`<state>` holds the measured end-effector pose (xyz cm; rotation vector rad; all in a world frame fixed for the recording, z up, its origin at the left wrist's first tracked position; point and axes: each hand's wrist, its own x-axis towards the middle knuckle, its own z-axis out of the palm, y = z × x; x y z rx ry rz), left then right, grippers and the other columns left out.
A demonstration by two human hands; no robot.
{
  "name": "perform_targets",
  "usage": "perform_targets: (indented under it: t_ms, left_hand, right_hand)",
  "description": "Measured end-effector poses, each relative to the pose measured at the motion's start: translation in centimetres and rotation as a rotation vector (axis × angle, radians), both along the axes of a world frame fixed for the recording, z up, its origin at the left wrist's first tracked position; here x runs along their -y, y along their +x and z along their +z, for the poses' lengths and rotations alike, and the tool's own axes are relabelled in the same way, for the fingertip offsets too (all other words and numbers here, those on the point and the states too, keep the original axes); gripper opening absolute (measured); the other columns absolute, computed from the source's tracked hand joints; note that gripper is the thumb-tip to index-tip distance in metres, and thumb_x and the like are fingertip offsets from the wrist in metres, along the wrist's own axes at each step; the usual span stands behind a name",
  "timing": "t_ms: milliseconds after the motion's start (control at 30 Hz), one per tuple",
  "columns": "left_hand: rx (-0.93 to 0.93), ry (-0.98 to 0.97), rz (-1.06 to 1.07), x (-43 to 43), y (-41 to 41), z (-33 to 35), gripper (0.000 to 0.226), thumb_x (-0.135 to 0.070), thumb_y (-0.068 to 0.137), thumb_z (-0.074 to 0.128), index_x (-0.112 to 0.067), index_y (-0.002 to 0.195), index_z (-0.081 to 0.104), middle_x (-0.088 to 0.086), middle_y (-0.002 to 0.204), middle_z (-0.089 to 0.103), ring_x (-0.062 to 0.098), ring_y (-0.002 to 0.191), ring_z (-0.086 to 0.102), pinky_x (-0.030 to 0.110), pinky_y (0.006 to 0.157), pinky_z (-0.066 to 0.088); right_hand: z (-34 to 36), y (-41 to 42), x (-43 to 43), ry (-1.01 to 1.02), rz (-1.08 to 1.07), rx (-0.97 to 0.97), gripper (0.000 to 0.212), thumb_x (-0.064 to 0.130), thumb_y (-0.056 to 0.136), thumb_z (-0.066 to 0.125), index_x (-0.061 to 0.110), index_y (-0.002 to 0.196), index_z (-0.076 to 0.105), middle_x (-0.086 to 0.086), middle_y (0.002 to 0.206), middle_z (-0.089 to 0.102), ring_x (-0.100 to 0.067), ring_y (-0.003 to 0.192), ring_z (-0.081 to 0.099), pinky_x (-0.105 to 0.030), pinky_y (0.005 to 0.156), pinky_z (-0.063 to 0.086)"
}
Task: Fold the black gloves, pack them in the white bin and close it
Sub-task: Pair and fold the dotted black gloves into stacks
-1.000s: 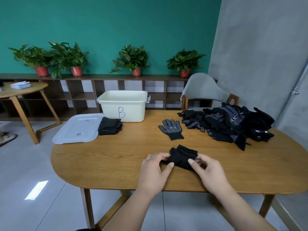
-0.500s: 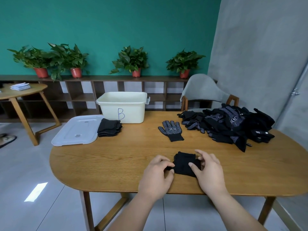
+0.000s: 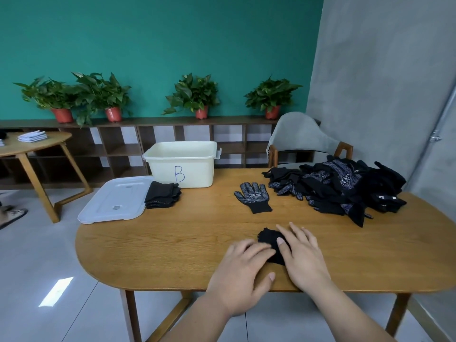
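Note:
A folded black glove (image 3: 270, 239) lies near the table's front edge, mostly covered by both hands. My left hand (image 3: 243, 272) lies flat with straight fingers on its left part. My right hand (image 3: 302, 256) presses flat on its right part. One glove (image 3: 254, 196) lies spread out, palm up, at mid-table. A big heap of black gloves (image 3: 343, 187) sits at the right. A stack of folded gloves (image 3: 161, 197) rests left of the white bin (image 3: 182, 164), which stands open and is marked "B". Its lid (image 3: 116, 199) lies flat on the table's left end.
The wooden table (image 3: 172, 243) has a rounded left end. A grey chair (image 3: 301, 140) stands behind the glove heap. A small round table (image 3: 32, 144) and a low shelf with several potted plants (image 3: 192, 97) are at the back left.
Both hands went from pinching and folding the glove to lying flat on it. The glove now looks smaller and more compact. The camera tilted slightly.

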<state>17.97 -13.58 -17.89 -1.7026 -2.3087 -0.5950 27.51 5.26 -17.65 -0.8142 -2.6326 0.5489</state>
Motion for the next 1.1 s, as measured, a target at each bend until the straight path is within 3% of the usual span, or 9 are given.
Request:
perform_targets:
  t_ms: [67, 167, 267, 367, 467, 600, 800, 1100]
  left_hand:
    - [-0.077, -0.053, -0.013, 0.0, 0.1, 0.1, 0.05, -0.053, 0.11, 0.034, -0.033, 0.155, 0.044, -0.014, 0.147, 0.05, 0.015, 0.139, 0.038, 0.039, 0.124, 0.022]
    - [-0.116, -0.096, 0.179, -0.4, -1.1, 1.1, 0.054, -0.053, 0.11, 0.021, -0.032, 0.151, 0.051, -0.006, 0.136, 0.054, 0.021, 0.134, 0.045, 0.043, 0.129, 0.012]
    - [-0.118, -0.173, 0.385, 0.0, -2.9, 2.3, 0.063, -0.056, 0.108, 0.013, -0.029, 0.154, 0.047, -0.002, 0.149, 0.048, 0.025, 0.145, 0.033, 0.044, 0.129, 0.011]
    - [-0.075, -0.205, 0.338, 0.8, -3.3, 2.5, 0.061, -0.057, 0.11, 0.016, -0.029, 0.158, 0.041, -0.008, 0.157, 0.04, 0.018, 0.146, 0.03, 0.038, 0.123, 0.023]
    - [-0.038, -0.267, 0.322, 1.1, -3.6, 2.1, 0.062, -0.059, 0.11, 0.016, -0.029, 0.158, 0.042, -0.011, 0.161, 0.036, 0.015, 0.149, 0.028, 0.038, 0.123, 0.023]
    - [0.009, -0.273, 0.423, 0.8, -5.7, 2.2, 0.064, -0.061, 0.109, 0.015, -0.029, 0.159, 0.04, -0.008, 0.163, 0.036, 0.016, 0.153, 0.028, 0.04, 0.129, 0.015]
    - [0.122, -0.384, 0.549, 0.3, -10.5, 2.8, 0.077, -0.071, 0.105, 0.012, -0.025, 0.165, 0.026, -0.001, 0.174, 0.018, 0.027, 0.162, 0.005, 0.046, 0.132, 0.006]
    - [0.133, -0.425, 0.59, -0.4, -16.4, 3.4, 0.078, -0.071, 0.104, 0.016, -0.023, 0.165, 0.023, 0.005, 0.174, 0.016, 0.025, 0.16, 0.018, 0.045, 0.131, 0.011]
  right_hand:
    - [0.3, 0.1, 0.0, -0.085, -0.036, -0.069, 0.052, 0.058, 0.108, 0.024, 0.047, 0.157, 0.038, 0.012, 0.168, 0.03, -0.018, 0.155, 0.012, -0.042, 0.125, 0.025]
    - [0.5, -0.1, -0.1, -0.126, -0.073, -0.112, 0.052, 0.056, 0.108, 0.026, 0.043, 0.155, 0.044, 0.009, 0.163, 0.039, -0.019, 0.151, 0.02, -0.04, 0.123, 0.027]
    - [0.4, -0.2, 0.1, -0.113, -0.091, -0.11, 0.052, 0.055, 0.108, 0.027, 0.038, 0.153, 0.047, 0.008, 0.16, 0.043, -0.019, 0.149, 0.024, -0.04, 0.121, 0.029]
    - [0.3, -0.2, 0.1, -0.099, -0.099, -0.103, 0.055, 0.057, 0.107, 0.025, 0.036, 0.153, 0.048, 0.007, 0.157, 0.046, -0.019, 0.148, 0.026, -0.04, 0.12, 0.032]
    - [0.2, -0.4, 0.2, -0.04, -0.109, -0.063, 0.062, 0.061, 0.106, 0.021, 0.032, 0.153, 0.049, 0.005, 0.156, 0.047, -0.02, 0.146, 0.028, -0.041, 0.12, 0.033]
    - [-0.1, -0.7, 1.0, 0.137, -0.088, 0.106, 0.066, 0.063, 0.106, 0.012, 0.033, 0.158, 0.038, 0.005, 0.165, 0.035, -0.021, 0.154, 0.019, -0.042, 0.125, 0.027]
    - [0.0, -1.1, 1.0, 0.152, -0.017, 0.24, 0.066, 0.065, 0.105, 0.008, 0.039, 0.164, 0.021, 0.007, 0.175, 0.009, -0.022, 0.161, 0.0, -0.045, 0.13, 0.008]
    - [0.1, -1.2, 1.1, 0.146, -0.017, 0.229, 0.067, 0.066, 0.103, 0.005, 0.041, 0.163, 0.019, 0.01, 0.174, 0.006, -0.019, 0.161, -0.002, -0.042, 0.13, 0.006]
